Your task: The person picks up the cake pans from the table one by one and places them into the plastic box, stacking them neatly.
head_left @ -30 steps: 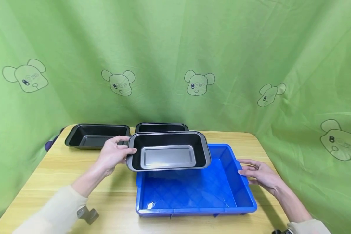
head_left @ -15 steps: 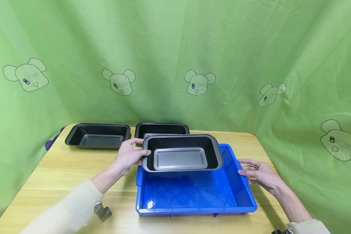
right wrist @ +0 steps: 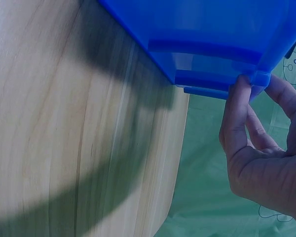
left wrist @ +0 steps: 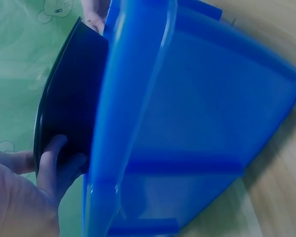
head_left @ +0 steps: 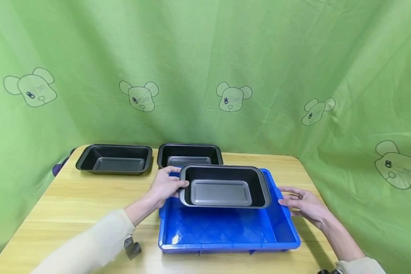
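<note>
My left hand (head_left: 166,185) pinches the left rim of a black loaf pan (head_left: 222,190), thumb inside and fingers beneath. The pan is over the back half of a blue plastic bin (head_left: 229,247), its open top tilted toward the head camera. In the left wrist view, the pan's dark outer side (left wrist: 74,84) shows beyond the bin's wall, fingers against it. My right hand (head_left: 306,205) holds the bin's right rim; in the right wrist view, thumb and fingers (right wrist: 237,116) pinch the rim's edge.
Two more black loaf pans, a left one (head_left: 114,160) and a middle one (head_left: 190,155), stand along the back of the wooden table (head_left: 78,201). The middle pan is close behind the bin. A green curtain (head_left: 185,57) hangs behind the table and at both sides.
The left hand has carried the loaf pan rightward and somewhat lower over the bin, uncovering more of the middle pan behind. The right hand and bin have stayed in place.
</note>
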The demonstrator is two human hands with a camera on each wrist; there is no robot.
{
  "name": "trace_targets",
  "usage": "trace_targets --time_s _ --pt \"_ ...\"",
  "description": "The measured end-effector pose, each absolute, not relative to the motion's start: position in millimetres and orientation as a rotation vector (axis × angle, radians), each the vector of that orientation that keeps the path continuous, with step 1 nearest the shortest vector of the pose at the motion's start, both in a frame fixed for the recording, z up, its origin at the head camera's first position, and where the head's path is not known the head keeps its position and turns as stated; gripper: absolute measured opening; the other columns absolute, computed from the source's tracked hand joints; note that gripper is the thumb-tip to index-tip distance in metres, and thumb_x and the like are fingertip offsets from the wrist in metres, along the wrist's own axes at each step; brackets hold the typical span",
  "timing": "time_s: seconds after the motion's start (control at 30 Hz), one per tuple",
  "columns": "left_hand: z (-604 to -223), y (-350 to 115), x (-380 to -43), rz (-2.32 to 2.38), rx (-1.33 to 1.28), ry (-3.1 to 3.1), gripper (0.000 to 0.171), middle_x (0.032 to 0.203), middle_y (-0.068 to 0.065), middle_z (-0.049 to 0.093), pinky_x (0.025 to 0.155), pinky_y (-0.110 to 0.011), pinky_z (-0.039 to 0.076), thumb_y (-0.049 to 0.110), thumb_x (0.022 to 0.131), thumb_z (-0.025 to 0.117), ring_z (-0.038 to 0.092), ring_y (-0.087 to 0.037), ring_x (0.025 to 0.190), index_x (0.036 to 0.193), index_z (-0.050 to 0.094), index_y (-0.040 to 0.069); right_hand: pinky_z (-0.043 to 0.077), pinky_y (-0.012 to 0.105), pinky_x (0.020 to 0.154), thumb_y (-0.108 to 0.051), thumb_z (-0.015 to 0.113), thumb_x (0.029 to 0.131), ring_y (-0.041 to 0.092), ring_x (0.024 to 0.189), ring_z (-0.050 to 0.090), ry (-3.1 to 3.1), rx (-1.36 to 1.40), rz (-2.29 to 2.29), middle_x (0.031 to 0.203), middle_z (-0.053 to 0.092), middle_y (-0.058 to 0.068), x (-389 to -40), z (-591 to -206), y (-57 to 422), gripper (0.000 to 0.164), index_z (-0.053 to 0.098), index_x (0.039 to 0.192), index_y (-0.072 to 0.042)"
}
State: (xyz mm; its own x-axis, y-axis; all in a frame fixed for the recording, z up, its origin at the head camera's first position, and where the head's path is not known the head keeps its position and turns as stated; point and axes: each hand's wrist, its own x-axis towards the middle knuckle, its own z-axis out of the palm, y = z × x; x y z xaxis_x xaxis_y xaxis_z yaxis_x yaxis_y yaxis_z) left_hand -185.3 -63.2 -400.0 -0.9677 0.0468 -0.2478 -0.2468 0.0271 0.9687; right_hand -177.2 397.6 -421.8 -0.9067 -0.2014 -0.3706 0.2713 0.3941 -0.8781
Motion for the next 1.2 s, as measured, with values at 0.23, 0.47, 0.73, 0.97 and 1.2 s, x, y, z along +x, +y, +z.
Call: trace_targets --time_s 0.23,0.47,0.73,0.97,1.2 --pt "-407.7 -52.8 -192.4 2.029 -0.212 2.064 0.049 0.11 -0.026 0.079 0.052 -0.024 0.062 -0.005 0.09 0.075 0.072 -0.014 0.068 0.136 0.059 -0.001 0.065 0.033 0.089 -0.019 0.07 0.102 0.007 0.104 0.073 2.23 0.059 -1.529 0.114 0.077 -0.012 -176.0 -417.8 396.1 0.07 0.036 0.159 0.003" --pt "-415.1 -43.1 -194.5 2.058 -0.241 2.008 0.049 0.111 -0.03 0.077 0.059 -0.03 0.067 -0.007 0.091 0.073 0.075 -0.02 0.072 0.136 0.056 -0.003 0.065 0.034 0.09 -0.019 0.07 0.102 0.008 0.105 0.073 2.223 0.052 -1.531 0.118 0.077 -0.01 -176.6 -416.4 395.6 0.071 0.035 0.159 0.004" --pt "-418.9 -31.7 -195.5 1.993 -0.259 2.053 0.046 0.106 -0.025 0.079 0.055 -0.027 0.065 -0.005 0.09 0.076 0.08 -0.026 0.077 0.134 0.061 0.0 0.065 0.034 0.09 -0.019 0.071 0.101 0.009 0.106 0.073 2.228 0.068 -1.519 0.118 0.077 -0.009 -176.7 -417.4 396.2 0.071 0.036 0.159 0.004" --pt "-427.1 -24.4 -197.8 1.944 -0.263 2.085 0.047 0.104 -0.021 0.08 0.051 -0.023 0.061 -0.002 0.091 0.077 0.076 -0.018 0.07 0.134 0.061 0.001 0.065 0.034 0.09 -0.02 0.071 0.101 0.009 0.106 0.073 2.225 0.071 -1.515 0.12 0.077 -0.006 -176.4 -417.1 396.1 0.072 0.035 0.159 0.003" --pt "-437.1 -20.7 -198.6 1.906 -0.31 2.103 0.046 0.109 -0.022 0.078 0.053 -0.023 0.062 0.002 0.093 0.077 0.076 -0.018 0.072 0.135 0.06 0.002 0.065 0.034 0.091 -0.021 0.071 0.101 0.009 0.108 0.073 2.241 0.078 -1.507 0.127 0.076 -0.001 -175.9 -416.9 394.8 0.075 0.033 0.16 0.004"
